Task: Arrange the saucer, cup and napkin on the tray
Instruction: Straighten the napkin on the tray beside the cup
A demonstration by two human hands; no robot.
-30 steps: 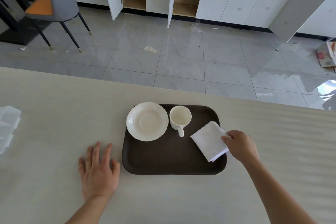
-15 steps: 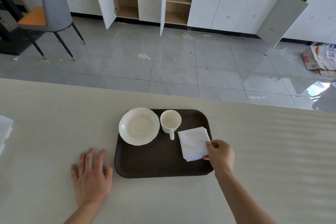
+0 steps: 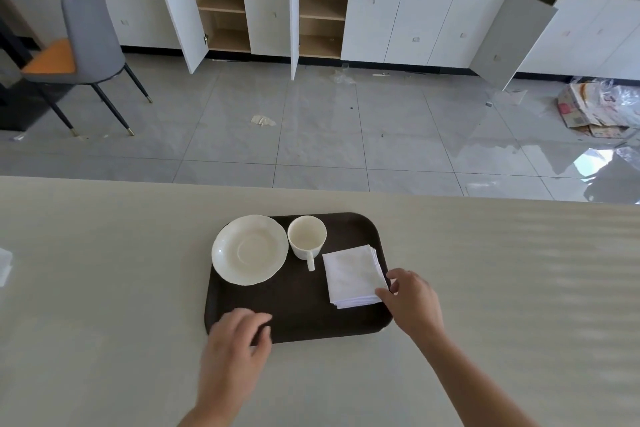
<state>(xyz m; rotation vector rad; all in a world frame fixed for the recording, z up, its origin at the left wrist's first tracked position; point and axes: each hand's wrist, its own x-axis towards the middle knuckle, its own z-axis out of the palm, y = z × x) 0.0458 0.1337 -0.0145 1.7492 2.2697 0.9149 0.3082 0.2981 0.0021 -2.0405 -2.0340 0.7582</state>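
Bare tray (image 3: 304, 319) floor lies open in front; saucer (image 3: 250, 249), cup (image 3: 307, 236), napkin (image 3: 353, 274) crowd behind.

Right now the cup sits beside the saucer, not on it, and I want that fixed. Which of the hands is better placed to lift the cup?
Probably the left hand: it is free at the tray's near edge. The right hand is at the napkin's corner. The cup stands just right of the saucer.

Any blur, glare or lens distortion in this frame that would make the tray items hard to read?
Head view: left hand is motion-blurred at the fingertips; saucer, cup and napkin on the tray are sharp and evenly lit. Window glare sits on the floor tiles at far right. Wide-angle bending curves the table edge and cabinets.
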